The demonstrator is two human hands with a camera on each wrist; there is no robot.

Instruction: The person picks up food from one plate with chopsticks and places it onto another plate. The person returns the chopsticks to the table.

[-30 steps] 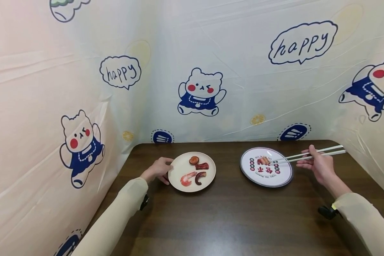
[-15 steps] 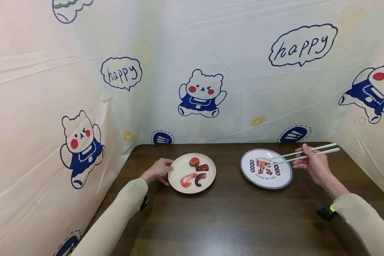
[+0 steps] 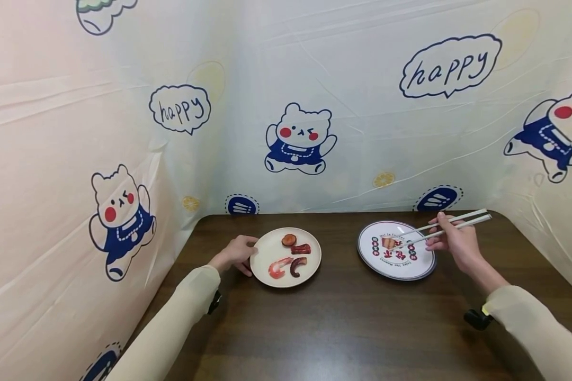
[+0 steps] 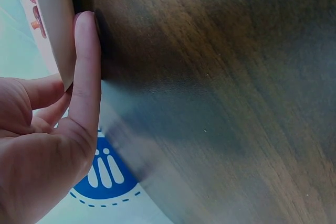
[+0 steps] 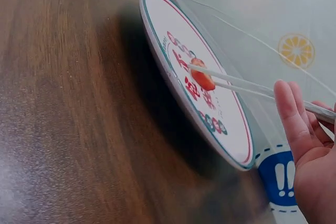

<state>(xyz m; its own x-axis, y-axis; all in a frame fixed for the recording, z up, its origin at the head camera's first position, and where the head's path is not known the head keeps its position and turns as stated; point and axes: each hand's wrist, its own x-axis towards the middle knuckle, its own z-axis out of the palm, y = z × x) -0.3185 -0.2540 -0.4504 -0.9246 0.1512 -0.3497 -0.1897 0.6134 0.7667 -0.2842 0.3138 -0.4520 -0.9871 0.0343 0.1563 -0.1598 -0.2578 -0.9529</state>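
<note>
My left hand (image 3: pixel 237 254) holds the near-left rim of a cream plate (image 3: pixel 262 259), fingers and thumb at its edge. On that plate lie a pink shrimp (image 3: pixel 277 269), a round brown slice (image 3: pixel 288 240), a dark red piece of meat (image 3: pixel 301 248) and a curved dark piece (image 3: pixel 297 266). My right hand (image 3: pixel 459 246) grips a pair of pale chopsticks (image 3: pixel 462 219) above the right side of a white plate (image 3: pixel 374 264) with printed red characters. The chopstick tips are down at a reddish-brown food piece (image 5: pixel 202 74) on that plate.
Both plates stand toward the back of a dark wooden table (image 3: pixel 333 328). Behind and at the sides hangs a pale curtain (image 3: pixel 352 106) printed with bears and "happy" bubbles. Dark wrist cameras (image 3: pixel 478 319) sit at the sleeves.
The right hand and chopsticks have moved left over the white plate. The food piece at the tips has shifted slightly left and down. The left hand stays at the cream plate.
</note>
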